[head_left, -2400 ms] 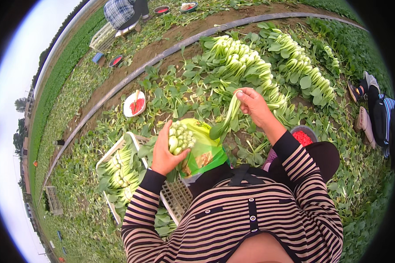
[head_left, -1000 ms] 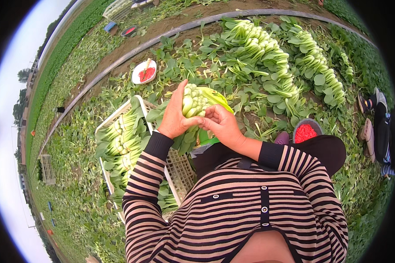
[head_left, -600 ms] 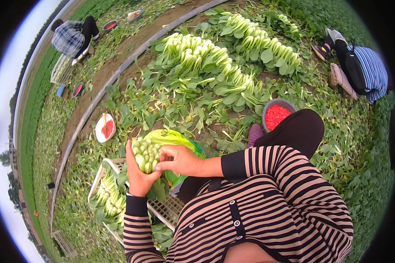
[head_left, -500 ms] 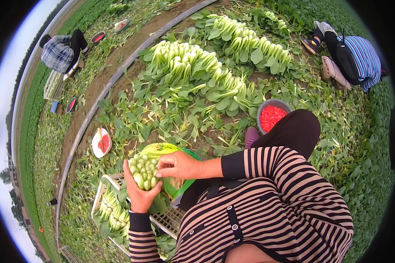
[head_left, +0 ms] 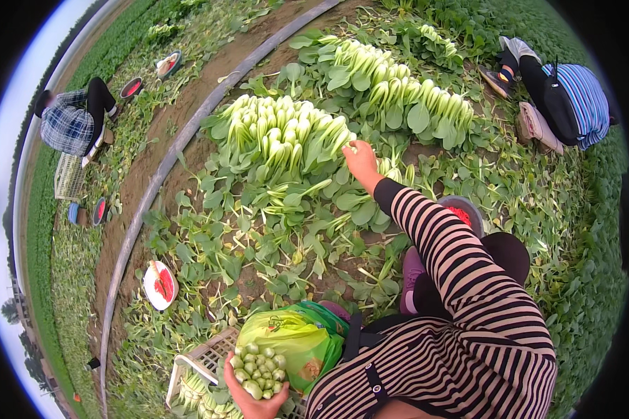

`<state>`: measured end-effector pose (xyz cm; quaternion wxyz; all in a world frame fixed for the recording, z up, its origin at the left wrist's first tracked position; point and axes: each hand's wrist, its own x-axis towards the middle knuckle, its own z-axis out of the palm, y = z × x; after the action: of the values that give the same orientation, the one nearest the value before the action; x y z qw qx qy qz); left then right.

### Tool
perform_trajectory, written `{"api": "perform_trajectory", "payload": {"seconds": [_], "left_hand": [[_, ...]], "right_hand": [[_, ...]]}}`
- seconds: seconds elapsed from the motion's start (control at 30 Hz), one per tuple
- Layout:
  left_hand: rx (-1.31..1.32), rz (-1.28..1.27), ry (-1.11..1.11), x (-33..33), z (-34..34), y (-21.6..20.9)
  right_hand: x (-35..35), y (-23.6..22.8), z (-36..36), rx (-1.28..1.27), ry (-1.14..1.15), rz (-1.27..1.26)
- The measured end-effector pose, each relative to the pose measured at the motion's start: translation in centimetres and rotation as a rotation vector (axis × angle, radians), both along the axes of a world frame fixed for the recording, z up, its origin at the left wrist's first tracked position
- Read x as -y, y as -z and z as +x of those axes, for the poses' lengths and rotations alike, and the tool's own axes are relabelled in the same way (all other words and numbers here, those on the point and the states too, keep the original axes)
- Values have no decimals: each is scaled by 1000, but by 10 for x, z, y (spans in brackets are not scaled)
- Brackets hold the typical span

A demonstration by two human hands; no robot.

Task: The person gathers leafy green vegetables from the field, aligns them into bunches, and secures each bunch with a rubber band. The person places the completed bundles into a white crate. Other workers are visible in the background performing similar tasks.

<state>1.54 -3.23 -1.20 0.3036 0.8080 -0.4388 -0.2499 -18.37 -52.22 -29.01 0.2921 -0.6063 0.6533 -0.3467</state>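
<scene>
My left hand (head_left: 248, 401) cups a tight bunch of bok choy (head_left: 260, 371), its pale green root ends facing up. My right hand (head_left: 361, 162) is stretched out ahead, its fingers closed at the root end of a bok choy at the right part of the nearer row (head_left: 283, 133); the fingertips partly hide that plant. Beneath and beside the left hand is a pale plastic crate (head_left: 220, 347) with more bok choy (head_left: 201, 398) in it. A yellow-green plastic bag (head_left: 293, 342) lies over my lap, next to the bunch.
A farther bok choy row (head_left: 398, 87) lies beyond. A grey bucket (head_left: 472, 209) with red strips stands by my knee; a white dish (head_left: 161, 286) with red strips is at left. A grey hose (head_left: 157, 185) crosses the ground. Co-workers crouch at left (head_left: 70, 126) and right (head_left: 573, 98).
My right hand has left the bunch and reached forward to the nearer row. The left hand with the bunch appears lower in view, and more of the bag shows.
</scene>
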Motion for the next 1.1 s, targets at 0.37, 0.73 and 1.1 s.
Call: {"api": "perform_trajectory", "payload": {"seconds": [0.37,0.73,1.1], "left_hand": [[39,-90,-11,-8,-4,6],[210,-158,149,-4,1,-7],[274,-253,194,-3,4,-4]], "right_hand": [[55,26,35,210,75,159],[-27,-19,-15,647,-420,153],[-295,-188,41,174,-1229,-5]]}}
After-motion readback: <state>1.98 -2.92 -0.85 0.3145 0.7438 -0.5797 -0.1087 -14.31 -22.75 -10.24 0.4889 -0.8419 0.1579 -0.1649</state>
